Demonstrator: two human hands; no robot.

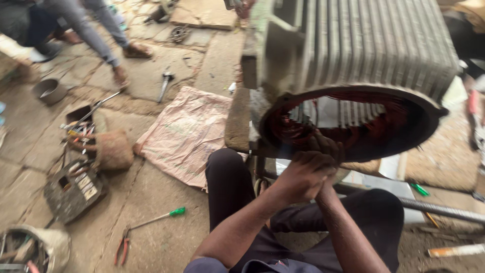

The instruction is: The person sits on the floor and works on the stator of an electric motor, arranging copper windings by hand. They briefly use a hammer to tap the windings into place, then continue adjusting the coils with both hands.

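Both our left hand (303,177) and right hand (328,146) close together at the motor housing (374,45) rim, gripping something unclear by the copper windings (288,129).

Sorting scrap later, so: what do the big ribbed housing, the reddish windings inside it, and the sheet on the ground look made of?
Ribbed housing: likely cast metal, dull grey, with moulded fins. Windings: probably enamelled copper wire, glossy reddish strands. Sheet: seemingly woven plastic sacking, faded pink and creased. Both hands work at the opening's rim.
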